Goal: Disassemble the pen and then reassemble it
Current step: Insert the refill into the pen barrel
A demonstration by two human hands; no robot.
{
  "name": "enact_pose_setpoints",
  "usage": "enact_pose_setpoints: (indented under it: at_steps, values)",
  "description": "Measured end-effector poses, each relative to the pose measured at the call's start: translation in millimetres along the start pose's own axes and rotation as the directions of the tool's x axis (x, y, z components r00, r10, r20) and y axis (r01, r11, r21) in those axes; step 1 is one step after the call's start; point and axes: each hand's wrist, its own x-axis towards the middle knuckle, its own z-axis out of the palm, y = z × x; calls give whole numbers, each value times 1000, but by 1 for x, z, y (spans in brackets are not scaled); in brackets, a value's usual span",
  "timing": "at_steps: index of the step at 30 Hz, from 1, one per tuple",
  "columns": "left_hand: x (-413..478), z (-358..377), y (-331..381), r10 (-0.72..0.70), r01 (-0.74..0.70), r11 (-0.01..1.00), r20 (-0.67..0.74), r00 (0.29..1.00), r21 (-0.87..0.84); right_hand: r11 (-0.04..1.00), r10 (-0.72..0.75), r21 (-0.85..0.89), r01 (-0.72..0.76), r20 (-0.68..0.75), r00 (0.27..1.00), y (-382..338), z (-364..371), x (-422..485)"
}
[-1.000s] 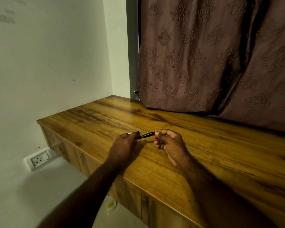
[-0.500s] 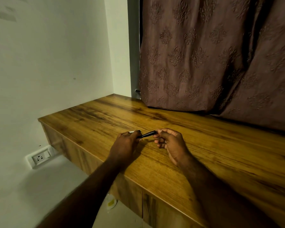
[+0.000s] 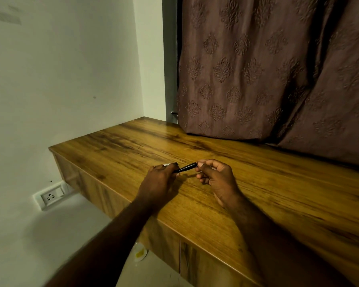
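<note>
A black pen [image 3: 186, 168] is held between both hands just above the wooden counter [image 3: 257, 183]. My left hand [image 3: 160, 181] closes around its left end, and a short white part pokes out past the fingers at the far side. My right hand [image 3: 217, 179] pinches the pen's right tip between thumb and forefinger, the other fingers curled. Only the middle of the pen shows; both ends are hidden by fingers.
A brown patterned curtain [image 3: 267, 79] hangs down onto the back of the counter. A white wall runs along the left, with a socket plate [image 3: 50, 195] low down. A small white lid-like object [image 3: 140, 253] lies on the floor under the counter's front edge.
The hands and pen have barely shifted; the grip on both ends stays the same. The view has drifted slightly.
</note>
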Motion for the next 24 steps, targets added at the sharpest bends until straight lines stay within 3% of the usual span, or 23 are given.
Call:
enact_pose_setpoints:
  at_steps: [10,18,24]
  values:
    - [0,6,-6,-24,24,1000,2,1000,16,976,-42,-214,49,35,998,2,5,-1]
    - [1,5,-5,-4,4,1000,-10,1000,22,776,-199,-600,194,59,978,12,5,1]
    - [1,5,-4,-15,15,1000,-14,1000,10,733,-258,-648,207,17,966,12,4,0]
